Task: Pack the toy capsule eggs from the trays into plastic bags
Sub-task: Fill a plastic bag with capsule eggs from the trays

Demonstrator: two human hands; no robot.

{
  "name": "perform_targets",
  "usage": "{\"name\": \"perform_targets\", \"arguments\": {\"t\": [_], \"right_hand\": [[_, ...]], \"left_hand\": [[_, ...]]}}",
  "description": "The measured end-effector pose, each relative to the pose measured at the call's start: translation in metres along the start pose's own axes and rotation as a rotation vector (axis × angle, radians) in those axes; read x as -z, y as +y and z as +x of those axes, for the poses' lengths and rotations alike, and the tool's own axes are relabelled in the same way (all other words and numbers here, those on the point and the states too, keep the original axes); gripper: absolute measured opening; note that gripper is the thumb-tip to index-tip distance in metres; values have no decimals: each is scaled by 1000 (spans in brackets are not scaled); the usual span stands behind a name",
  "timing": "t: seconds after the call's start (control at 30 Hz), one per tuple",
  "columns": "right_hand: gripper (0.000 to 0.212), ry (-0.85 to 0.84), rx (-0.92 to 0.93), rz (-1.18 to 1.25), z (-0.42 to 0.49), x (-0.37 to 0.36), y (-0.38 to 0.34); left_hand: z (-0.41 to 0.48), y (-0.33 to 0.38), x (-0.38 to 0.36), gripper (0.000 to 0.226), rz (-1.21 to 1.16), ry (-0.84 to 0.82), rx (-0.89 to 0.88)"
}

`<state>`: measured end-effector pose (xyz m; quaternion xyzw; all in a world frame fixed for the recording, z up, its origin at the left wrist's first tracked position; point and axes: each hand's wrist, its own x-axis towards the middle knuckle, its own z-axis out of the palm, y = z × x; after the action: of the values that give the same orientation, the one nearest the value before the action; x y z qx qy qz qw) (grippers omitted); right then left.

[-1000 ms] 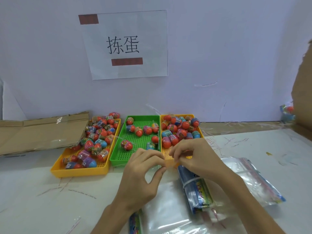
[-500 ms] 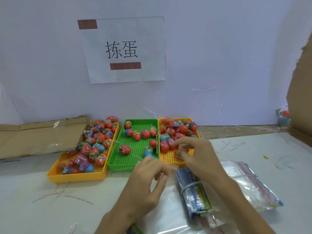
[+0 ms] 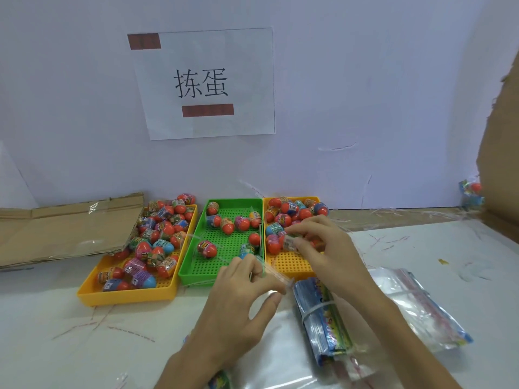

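Three trays stand side by side. The left yellow tray (image 3: 126,297) is heaped with capsule eggs (image 3: 157,237). Fewer eggs lie in the green tray (image 3: 193,273), and the right yellow tray (image 3: 292,265) holds several at its far end. My right hand (image 3: 323,248) is over the right yellow tray, its fingertips pinching one capsule egg (image 3: 289,243). In front of the green tray, my left hand (image 3: 244,301) pinches the edge of a clear plastic bag (image 3: 273,272), whose outline is hard to make out.
A rubber-banded bundle of printed bags (image 3: 325,318) lies under my right forearm, with loose clear bags (image 3: 410,301) to its right. Flattened cardboard (image 3: 56,228) lies at the left, a cardboard wall (image 3: 502,164) stands at the right, and a paper sign (image 3: 205,82) hangs on the back wall.
My right hand left my left hand, reached forward over the right yellow tray and took hold of an egg. My left hand stayed near the green tray's front, holding the bag.
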<state>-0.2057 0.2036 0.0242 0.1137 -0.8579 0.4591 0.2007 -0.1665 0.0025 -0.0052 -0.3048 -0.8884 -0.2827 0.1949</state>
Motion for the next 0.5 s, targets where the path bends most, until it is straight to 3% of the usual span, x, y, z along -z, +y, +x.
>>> {"name": "perform_targets", "arguments": {"t": [0.1,0.33,0.5], "right_hand": [[21,-152,54,147,-3,0,-12],[17,-390,73,58,-7,-2,-15],[22,-454,22,99,-6,1,-16]], "left_hand": [[0,0,0,23,11,5,-25],[1,2,-2,27,31,5,-49],[1,2,-1,34,15,-9,-42]]}}
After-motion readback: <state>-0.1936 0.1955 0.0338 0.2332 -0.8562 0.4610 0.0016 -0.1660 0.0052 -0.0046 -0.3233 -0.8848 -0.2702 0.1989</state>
